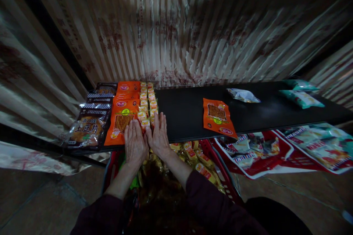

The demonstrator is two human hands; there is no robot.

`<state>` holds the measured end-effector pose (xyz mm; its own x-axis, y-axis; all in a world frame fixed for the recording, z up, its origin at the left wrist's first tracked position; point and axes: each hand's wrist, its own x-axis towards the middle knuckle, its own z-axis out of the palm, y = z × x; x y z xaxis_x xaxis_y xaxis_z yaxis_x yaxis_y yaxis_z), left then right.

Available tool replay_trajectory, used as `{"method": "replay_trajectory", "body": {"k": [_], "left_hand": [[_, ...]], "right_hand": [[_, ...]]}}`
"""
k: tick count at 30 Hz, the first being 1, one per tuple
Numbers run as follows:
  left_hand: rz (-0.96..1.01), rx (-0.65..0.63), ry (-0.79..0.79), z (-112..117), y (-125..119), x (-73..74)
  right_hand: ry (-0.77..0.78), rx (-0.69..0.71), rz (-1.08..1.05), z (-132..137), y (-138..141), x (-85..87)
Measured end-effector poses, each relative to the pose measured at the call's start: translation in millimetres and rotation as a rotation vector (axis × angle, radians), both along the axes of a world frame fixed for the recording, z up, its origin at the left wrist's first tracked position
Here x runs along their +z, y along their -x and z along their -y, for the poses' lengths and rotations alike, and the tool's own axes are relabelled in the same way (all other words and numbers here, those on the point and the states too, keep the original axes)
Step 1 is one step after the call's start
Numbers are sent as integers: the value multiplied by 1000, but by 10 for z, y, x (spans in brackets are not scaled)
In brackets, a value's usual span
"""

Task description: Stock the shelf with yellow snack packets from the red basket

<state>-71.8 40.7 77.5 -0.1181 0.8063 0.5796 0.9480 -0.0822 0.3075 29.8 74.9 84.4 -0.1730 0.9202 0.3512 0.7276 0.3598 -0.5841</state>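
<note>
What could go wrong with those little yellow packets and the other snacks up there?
The small yellow packets might slip off the black shelf toward the red basket below if the left hand and right hand push unevenly. The left hand could also nudge the orange packets beside them. The lone orange packet farther right reaches the front edge, so a bump might knock it off.

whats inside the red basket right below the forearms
Yellow-wrapped packets, and something green at the left side of the red basket. The forearms hide part, the near end is too dark to read, and anything beneath the top layer is covered.
</note>
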Motion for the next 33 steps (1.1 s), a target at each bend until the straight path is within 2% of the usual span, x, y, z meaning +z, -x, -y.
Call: {"method": "replay_trajectory", "body": {"k": [9, 14, 19, 26, 33], "left_hand": [[-4, -40, 20, -67, -16, -10], [1, -28, 32, -102, -35, -8], [37, -45, 42, -110, -57, 17], [78, 36, 12, -112, -86, 12], [73, 43, 15, -109, -98, -21]], "right_hand": [[50, -71, -131, -99, 40, -85], [81, -110, -97, -111, 58, -53], [36, -161, -137, -115, 67, 3], [39, -188, -130, -147, 78, 11], [-7, -183, -79, -143, 76, -13]]}}
